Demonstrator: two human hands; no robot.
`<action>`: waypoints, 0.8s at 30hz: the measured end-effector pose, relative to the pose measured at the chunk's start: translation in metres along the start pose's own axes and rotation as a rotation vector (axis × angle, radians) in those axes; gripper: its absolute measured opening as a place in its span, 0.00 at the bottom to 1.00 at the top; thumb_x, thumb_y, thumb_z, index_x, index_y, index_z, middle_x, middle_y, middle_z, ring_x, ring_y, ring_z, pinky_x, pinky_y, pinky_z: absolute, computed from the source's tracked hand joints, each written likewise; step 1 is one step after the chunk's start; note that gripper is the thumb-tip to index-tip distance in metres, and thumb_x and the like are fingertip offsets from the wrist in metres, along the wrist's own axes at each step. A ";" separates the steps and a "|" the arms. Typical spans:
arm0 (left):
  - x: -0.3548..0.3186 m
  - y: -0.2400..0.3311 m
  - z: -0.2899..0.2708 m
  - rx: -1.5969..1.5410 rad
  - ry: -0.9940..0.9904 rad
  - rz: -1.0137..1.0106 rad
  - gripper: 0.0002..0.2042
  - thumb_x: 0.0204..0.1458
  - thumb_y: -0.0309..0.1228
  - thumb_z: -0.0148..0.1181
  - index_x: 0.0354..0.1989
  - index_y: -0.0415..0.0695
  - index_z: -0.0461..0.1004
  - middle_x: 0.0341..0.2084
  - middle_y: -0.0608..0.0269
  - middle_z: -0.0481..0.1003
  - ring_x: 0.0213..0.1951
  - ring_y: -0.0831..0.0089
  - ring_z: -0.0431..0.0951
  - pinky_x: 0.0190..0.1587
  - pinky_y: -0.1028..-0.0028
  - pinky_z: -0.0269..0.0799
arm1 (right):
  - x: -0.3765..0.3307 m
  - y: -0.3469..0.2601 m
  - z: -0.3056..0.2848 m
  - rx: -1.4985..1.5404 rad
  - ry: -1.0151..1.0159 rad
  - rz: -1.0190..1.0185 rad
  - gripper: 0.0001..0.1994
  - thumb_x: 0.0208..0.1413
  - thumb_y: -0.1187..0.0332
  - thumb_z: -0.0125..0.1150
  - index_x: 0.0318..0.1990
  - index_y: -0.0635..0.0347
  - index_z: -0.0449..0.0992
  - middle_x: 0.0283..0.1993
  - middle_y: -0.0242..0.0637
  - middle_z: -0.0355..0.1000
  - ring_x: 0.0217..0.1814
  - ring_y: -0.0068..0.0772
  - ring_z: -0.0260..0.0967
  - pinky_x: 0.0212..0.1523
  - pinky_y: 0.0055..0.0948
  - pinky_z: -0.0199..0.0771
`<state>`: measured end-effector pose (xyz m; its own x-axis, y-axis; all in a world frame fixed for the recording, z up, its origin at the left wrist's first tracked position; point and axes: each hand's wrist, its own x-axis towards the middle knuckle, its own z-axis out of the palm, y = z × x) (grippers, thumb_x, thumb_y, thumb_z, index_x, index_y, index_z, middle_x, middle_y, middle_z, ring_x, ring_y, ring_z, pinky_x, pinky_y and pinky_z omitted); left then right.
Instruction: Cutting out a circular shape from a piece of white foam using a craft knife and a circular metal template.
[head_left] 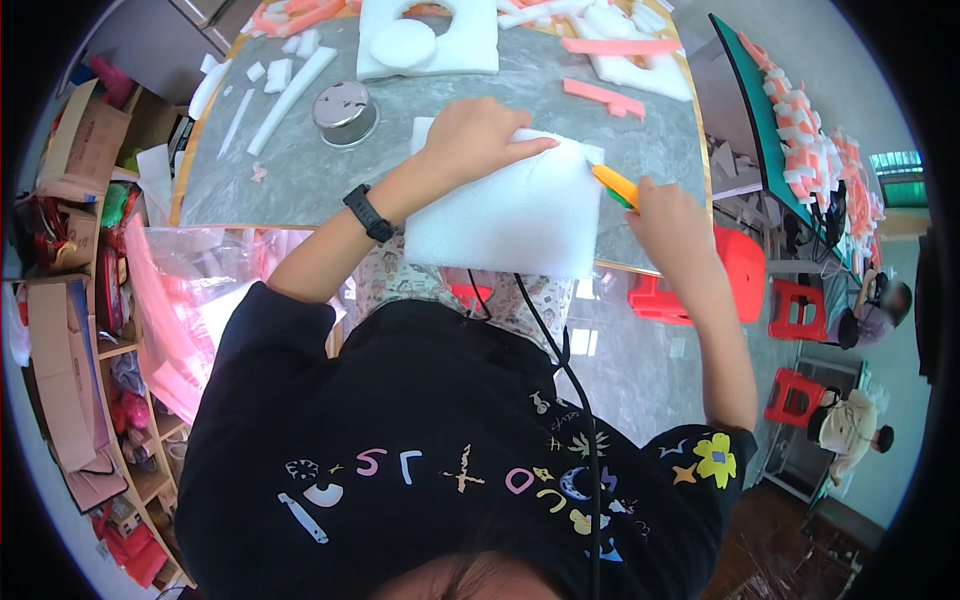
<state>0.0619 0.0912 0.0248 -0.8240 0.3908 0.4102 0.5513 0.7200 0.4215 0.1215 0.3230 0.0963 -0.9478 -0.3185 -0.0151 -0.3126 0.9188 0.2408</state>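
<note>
A white foam sheet [505,215] lies at the near edge of the table and juts out over my lap. My left hand [475,140] grips its far edge, thumb stretched along the top and the other fingers curled. In my right hand [662,218] is a utility knife [616,184] with a yellow-orange and green handle. Its tip points at the sheet's right edge, close to the far right corner; whether the blade touches the foam cannot be made out. Left of the sheet stands a round silver metal tin [345,113].
A thick white foam block [470,45] with a round hole and a loose foam disc [403,44] lies farther back. Pink foam pieces [603,98] and white strips [292,100] are scattered around. A red stool [738,275] stands at right; shelves [120,350] line the left.
</note>
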 end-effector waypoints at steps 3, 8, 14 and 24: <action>0.004 0.005 -0.007 0.051 -0.024 -0.018 0.25 0.48 0.56 0.53 0.22 0.42 0.76 0.13 0.54 0.72 0.19 0.56 0.75 0.22 0.62 0.68 | 0.001 0.018 -0.010 0.147 -0.154 0.000 0.12 0.48 0.65 0.60 0.32 0.67 0.70 0.29 0.52 0.72 0.33 0.50 0.72 0.33 0.42 0.71; 0.008 0.002 -0.005 0.091 0.063 0.071 0.25 0.48 0.55 0.54 0.19 0.42 0.74 0.12 0.54 0.71 0.18 0.56 0.74 0.21 0.62 0.68 | 0.006 0.039 -0.017 0.329 -0.350 -0.007 0.15 0.48 0.63 0.60 0.31 0.71 0.70 0.29 0.53 0.70 0.30 0.48 0.69 0.32 0.39 0.67; 0.012 0.011 -0.004 0.099 0.222 0.037 0.24 0.47 0.53 0.56 0.16 0.41 0.70 0.11 0.53 0.70 0.17 0.57 0.73 0.20 0.62 0.66 | 0.005 0.037 -0.014 0.455 -0.302 0.156 0.15 0.49 0.63 0.60 0.31 0.71 0.70 0.26 0.51 0.69 0.27 0.48 0.67 0.32 0.40 0.66; 0.006 0.012 -0.008 -0.091 0.271 -0.089 0.24 0.45 0.54 0.59 0.18 0.41 0.71 0.12 0.55 0.70 0.18 0.58 0.72 0.21 0.65 0.65 | -0.013 0.036 -0.014 0.509 -0.065 0.134 0.13 0.50 0.65 0.60 0.33 0.70 0.72 0.23 0.48 0.69 0.24 0.44 0.68 0.26 0.38 0.66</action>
<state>0.0646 0.0977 0.0390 -0.8115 0.1522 0.5642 0.4980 0.6853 0.5314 0.1232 0.3571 0.1193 -0.9784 -0.1905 -0.0807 -0.1643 0.9525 -0.2565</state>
